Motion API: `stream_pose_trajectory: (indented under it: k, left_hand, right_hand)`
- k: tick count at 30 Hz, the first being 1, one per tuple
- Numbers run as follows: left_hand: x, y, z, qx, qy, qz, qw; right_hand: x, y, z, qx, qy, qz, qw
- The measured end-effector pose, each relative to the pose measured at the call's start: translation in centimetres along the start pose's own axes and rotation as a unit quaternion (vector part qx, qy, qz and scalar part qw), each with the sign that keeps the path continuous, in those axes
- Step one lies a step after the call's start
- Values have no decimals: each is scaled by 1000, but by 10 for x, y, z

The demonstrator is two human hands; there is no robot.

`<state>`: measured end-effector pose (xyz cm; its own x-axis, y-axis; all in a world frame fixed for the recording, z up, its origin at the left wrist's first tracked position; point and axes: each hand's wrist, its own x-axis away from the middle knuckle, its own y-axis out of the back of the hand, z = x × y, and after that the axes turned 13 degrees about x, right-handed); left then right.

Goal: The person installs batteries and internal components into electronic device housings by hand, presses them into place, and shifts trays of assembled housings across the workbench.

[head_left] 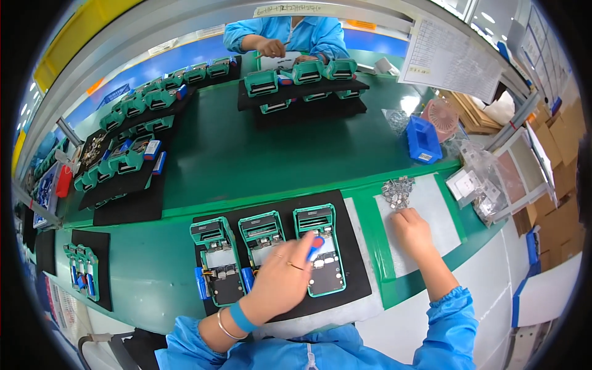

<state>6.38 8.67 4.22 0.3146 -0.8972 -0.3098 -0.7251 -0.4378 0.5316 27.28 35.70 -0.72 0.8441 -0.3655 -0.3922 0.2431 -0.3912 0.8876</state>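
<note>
Above green bench [283, 154], left hand [282, 277] pinching blue part [314, 248], right hand [412, 231] bunched at metal parts [398, 190], grip unclear

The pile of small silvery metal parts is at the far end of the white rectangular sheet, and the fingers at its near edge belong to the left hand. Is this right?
Not entirely: the head view shows that the fingers there belong to the right hand, not the left hand. The pile is indeed at the white sheet's far end.
</note>
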Motion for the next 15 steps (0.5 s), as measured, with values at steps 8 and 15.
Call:
stream_pose_trajectory:
  k: [8,15]
  left_hand:
    - [5,10,-2,-152,-132,44,979]
    - [-9,15,9,-147,-74,-67,984]
  right_hand:
    - [-15,8,-2,65,80,54,993]
    - [-27,16,5,118,98,126,980]
